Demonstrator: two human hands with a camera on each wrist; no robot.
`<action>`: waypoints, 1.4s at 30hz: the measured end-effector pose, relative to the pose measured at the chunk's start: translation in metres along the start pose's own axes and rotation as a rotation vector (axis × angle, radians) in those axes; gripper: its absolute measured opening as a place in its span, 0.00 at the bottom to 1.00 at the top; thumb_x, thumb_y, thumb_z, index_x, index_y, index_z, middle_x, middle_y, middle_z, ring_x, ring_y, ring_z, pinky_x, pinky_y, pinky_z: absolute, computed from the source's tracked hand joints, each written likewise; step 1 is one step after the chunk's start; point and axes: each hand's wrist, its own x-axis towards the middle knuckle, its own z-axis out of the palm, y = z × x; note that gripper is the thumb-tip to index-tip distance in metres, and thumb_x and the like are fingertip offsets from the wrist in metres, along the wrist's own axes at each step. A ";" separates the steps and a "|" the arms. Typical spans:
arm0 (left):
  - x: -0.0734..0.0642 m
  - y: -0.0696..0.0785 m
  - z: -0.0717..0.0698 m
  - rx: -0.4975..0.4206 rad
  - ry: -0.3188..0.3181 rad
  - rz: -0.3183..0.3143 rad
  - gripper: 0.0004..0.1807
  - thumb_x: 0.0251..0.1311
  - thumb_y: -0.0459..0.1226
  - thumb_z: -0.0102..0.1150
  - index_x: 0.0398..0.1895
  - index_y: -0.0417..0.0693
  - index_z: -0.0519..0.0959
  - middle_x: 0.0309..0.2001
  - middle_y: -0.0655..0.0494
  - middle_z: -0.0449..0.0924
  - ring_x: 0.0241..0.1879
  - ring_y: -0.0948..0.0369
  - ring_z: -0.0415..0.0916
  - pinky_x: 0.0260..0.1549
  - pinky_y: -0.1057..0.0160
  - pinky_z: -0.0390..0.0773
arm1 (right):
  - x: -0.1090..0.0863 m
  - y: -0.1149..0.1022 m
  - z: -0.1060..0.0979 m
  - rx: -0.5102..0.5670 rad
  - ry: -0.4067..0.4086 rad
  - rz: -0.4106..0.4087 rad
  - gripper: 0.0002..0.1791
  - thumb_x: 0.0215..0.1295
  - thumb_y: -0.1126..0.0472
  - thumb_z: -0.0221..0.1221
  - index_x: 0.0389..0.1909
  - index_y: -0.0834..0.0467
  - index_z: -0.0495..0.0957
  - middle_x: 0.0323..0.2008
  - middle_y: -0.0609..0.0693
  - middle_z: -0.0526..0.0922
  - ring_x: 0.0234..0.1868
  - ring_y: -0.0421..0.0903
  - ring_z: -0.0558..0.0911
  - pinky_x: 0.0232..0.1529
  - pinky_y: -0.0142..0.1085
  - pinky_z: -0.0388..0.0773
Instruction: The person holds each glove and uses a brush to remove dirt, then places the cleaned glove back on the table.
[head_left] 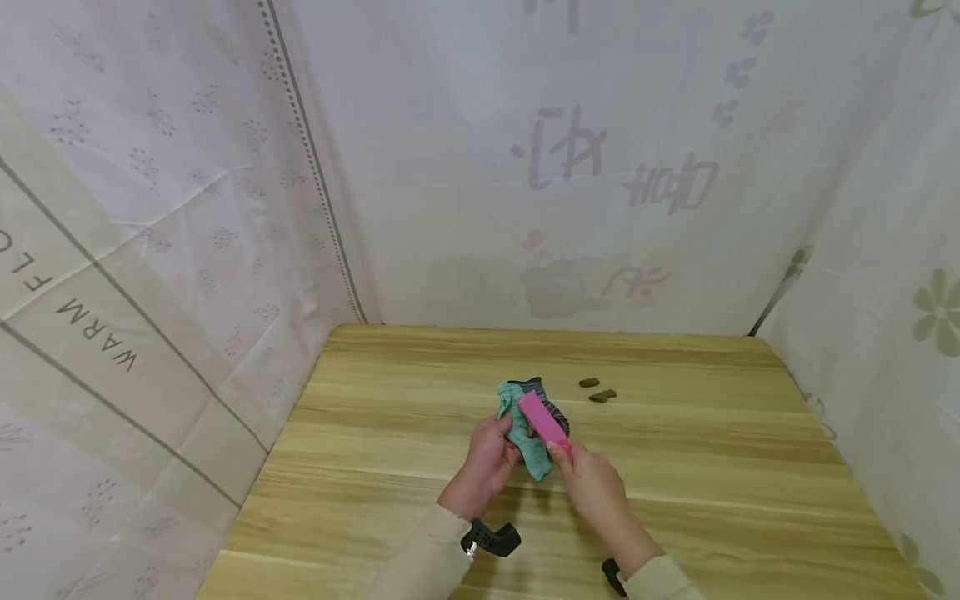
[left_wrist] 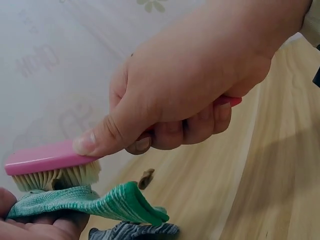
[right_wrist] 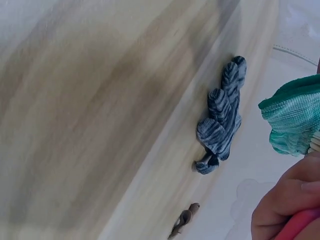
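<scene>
My left hand [head_left: 487, 457] holds a green knit sock [head_left: 531, 454], thumb on top and fingers underneath, raised over the table. In my right hand [head_left: 596, 487] is a pink brush [head_left: 542, 417], its handle wrapped by the fingers and the thumb laid along its back. The left wrist view shows the pale bristles [left_wrist: 75, 175] facing down onto the sock, with a brown patch among them. Crumpled on the tabletop beyond the hands lies a dark grey streaked knit piece [right_wrist: 220, 120], partly covered by the brush and sock in the head view.
Two small brown pieces [head_left: 602, 396] lie on the wooden table [head_left: 360, 442], right of the dark knit piece. Printed curtains [head_left: 450, 208] hang around the table's back and sides. A black device [head_left: 495, 538] sits at the left wrist.
</scene>
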 end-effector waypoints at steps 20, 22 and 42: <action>0.002 -0.009 0.007 -0.037 0.006 0.037 0.22 0.82 0.38 0.33 0.67 0.28 0.64 0.51 0.51 0.82 0.49 0.64 0.81 0.51 0.64 0.82 | -0.002 -0.018 0.004 0.207 0.050 -0.023 0.30 0.77 0.35 0.44 0.37 0.58 0.77 0.20 0.48 0.68 0.23 0.44 0.69 0.25 0.36 0.66; 0.001 -0.008 0.008 -0.048 0.008 0.035 0.24 0.82 0.37 0.32 0.69 0.28 0.62 0.57 0.45 0.81 0.55 0.61 0.81 0.56 0.61 0.81 | -0.002 -0.018 0.006 0.188 0.046 -0.034 0.31 0.77 0.34 0.43 0.45 0.58 0.79 0.21 0.48 0.69 0.24 0.44 0.70 0.26 0.36 0.67; 0.000 -0.001 0.005 -0.071 0.016 0.031 0.24 0.82 0.37 0.30 0.72 0.27 0.54 0.65 0.40 0.71 0.64 0.56 0.73 0.69 0.51 0.69 | 0.000 -0.002 0.000 -0.003 0.062 -0.011 0.29 0.78 0.35 0.43 0.28 0.55 0.73 0.17 0.47 0.65 0.19 0.44 0.66 0.21 0.36 0.59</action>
